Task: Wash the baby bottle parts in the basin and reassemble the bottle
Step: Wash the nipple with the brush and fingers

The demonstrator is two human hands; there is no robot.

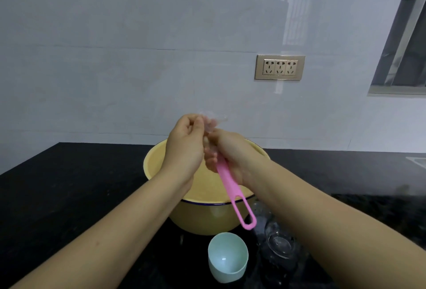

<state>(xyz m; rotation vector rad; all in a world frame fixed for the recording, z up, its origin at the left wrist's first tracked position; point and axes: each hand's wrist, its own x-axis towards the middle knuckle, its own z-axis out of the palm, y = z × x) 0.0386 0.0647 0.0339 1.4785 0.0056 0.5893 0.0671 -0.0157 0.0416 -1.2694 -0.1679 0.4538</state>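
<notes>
Above the yellow basin (pixel 159 150), my left hand (pixel 184 143) pinches a clear, soft bottle part (pixel 212 119), likely the teat, with its fingers curled round it. My right hand (pixel 230 152) grips the pink brush (pixel 232 194) by the upper handle. The looped end of the handle hangs down over the basin's near rim, and the brush head is hidden between my hands. A pale green cap (pixel 228 256) stands open side up on the counter in front of the basin. The clear bottle body (pixel 280 240) lies to its right.
The basin sits on a black counter (pixel 69 185) against a pale tiled wall. A triple wall socket (pixel 280 67) is mounted at the right, and a window frame (pixel 401 53) shows at the far right. A sink edge (pixel 418 161) peeks in at the right border.
</notes>
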